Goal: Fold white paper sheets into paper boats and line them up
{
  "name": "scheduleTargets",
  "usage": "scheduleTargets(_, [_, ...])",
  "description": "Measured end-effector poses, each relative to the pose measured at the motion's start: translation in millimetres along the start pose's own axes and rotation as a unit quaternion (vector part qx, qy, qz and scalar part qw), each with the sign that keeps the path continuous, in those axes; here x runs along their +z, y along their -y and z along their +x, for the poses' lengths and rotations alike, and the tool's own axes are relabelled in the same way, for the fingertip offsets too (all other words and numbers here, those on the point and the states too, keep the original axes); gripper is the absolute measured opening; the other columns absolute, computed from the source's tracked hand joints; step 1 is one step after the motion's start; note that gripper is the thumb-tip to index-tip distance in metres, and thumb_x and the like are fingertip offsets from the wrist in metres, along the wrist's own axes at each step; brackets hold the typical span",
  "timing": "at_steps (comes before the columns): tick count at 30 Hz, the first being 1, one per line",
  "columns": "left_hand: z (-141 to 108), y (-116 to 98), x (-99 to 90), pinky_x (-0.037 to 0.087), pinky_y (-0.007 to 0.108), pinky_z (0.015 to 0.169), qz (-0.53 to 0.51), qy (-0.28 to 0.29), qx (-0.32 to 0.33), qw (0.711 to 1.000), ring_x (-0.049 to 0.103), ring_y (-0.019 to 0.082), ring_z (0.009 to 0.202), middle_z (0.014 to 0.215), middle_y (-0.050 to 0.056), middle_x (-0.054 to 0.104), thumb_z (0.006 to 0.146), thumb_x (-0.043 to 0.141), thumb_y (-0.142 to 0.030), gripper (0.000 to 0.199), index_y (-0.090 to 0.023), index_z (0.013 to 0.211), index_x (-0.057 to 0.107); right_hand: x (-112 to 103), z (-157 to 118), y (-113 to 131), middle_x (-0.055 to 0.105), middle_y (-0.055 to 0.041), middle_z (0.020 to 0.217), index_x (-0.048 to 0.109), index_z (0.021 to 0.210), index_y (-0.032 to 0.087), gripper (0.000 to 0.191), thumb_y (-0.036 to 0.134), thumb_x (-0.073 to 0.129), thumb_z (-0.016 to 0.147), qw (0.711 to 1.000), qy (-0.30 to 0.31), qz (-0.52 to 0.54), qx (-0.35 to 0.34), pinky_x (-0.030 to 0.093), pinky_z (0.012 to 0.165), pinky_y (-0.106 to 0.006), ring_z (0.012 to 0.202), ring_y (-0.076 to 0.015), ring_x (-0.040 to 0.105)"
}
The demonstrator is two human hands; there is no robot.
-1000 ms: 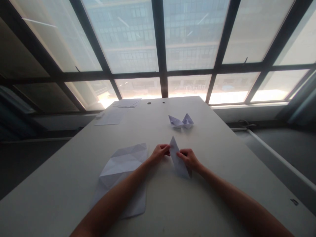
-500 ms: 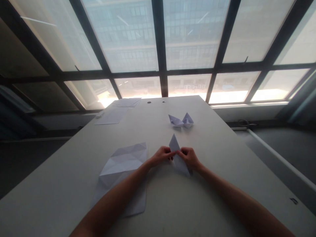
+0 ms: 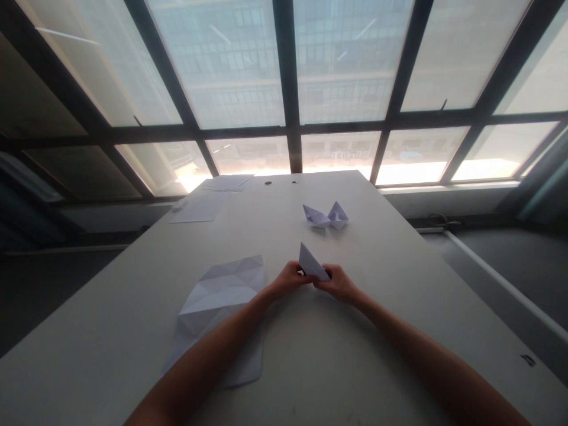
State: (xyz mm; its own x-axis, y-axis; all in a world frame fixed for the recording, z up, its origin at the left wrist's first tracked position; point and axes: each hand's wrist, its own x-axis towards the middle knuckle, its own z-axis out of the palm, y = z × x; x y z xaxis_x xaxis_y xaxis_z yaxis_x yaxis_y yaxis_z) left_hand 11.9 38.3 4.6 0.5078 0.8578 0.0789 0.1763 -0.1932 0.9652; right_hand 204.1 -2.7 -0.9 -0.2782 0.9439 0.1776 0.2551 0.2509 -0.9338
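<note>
A small white piece of folded paper (image 3: 312, 264), now triangular in outline, is pinched between both hands above the table. My left hand (image 3: 290, 279) grips its lower left side, with the fingers closed. My right hand (image 3: 338, 283) is closed on its lower right corner, and the thumbs come close together along the bottom edge. Beyond the hands sits a folded paper boat (image 3: 327, 219) with two raised points. Under and beside my left forearm lies a creased, unfolded sheet of paper (image 3: 224, 296).
The white table (image 3: 381, 355) stretches toward a wall of dark-framed windows (image 3: 337, 65). Flat sheets of paper (image 3: 199, 207) lie at its far left. A white rail (image 3: 501, 278) runs beyond the right edge, and a small dark mark (image 3: 528, 360) shows near the right corner.
The paper's lower half, which hung below my hands as a long diamond, has been folded up, leaving a triangle. My right hand has shifted slightly down its edge.
</note>
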Motion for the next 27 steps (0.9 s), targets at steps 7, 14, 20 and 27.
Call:
scheduleTargets(7, [-2.8, -7.2, -1.9, 0.036, 0.023, 0.051, -0.031, -0.025, -0.018, 0.999, 0.051, 0.012, 0.051, 0.058, 0.004, 0.064, 0.07, 0.079, -0.047, 0.038, -0.01, 0.071, 0.076, 0.9, -1.7, -4.0, 0.045, 0.0049, 0.055, 0.061, 0.062, 0.014, 0.024, 0.034, 0.063, 0.077, 0.999, 0.015, -0.033, 0.009, 0.027, 0.051, -0.023, 0.054, -0.0099, 0.039])
scheduleTargets(14, [-3.8, -11.2, -3.4, 0.026, 0.023, 0.047, -0.09, -0.083, -0.034, 0.992, 0.038, 0.008, 0.045, 0.045, -0.001, 0.049, 0.07, 0.077, -0.052, 0.046, -0.014, 0.049, 0.06, 0.8, 0.0, -6.0, 0.043, 0.0042, 0.049, 0.058, 0.055, 0.015, 0.037, 0.044, 0.062, 0.079, 0.998, 0.014, -0.042, 0.045, 0.025, 0.048, -0.023, 0.049, -0.0097, 0.038])
scheduleTargets(20, [2.0, -4.1, -5.1, 0.027, 0.023, 0.046, -0.191, -0.149, -0.059, 0.968, 0.039, 0.008, 0.046, 0.048, -0.002, 0.05, 0.065, 0.081, -0.053, 0.045, -0.016, 0.054, 0.06, -3.4, 1.7, -1.8, 0.057, -0.0003, 0.051, 0.064, 0.059, 0.014, 0.041, 0.05, 0.063, 0.079, 0.998, -0.022, -0.003, 0.061, 0.034, 0.05, -0.023, 0.049, -0.0119, 0.048])
scheduleTargets(27, [6.4, -3.3, -6.5, 0.031, 0.022, 0.048, -0.285, -0.187, -0.063, 0.938, 0.039, 0.006, 0.048, 0.052, -0.004, 0.049, 0.058, 0.087, -0.05, 0.045, -0.014, 0.062, 0.061, -5.8, 3.8, -4.7, 0.057, -0.0018, 0.051, 0.067, 0.063, 0.013, 0.055, 0.063, 0.056, 0.082, 0.992, -0.091, 0.078, 0.045, 0.034, 0.047, -0.023, 0.046, -0.0108, 0.045])
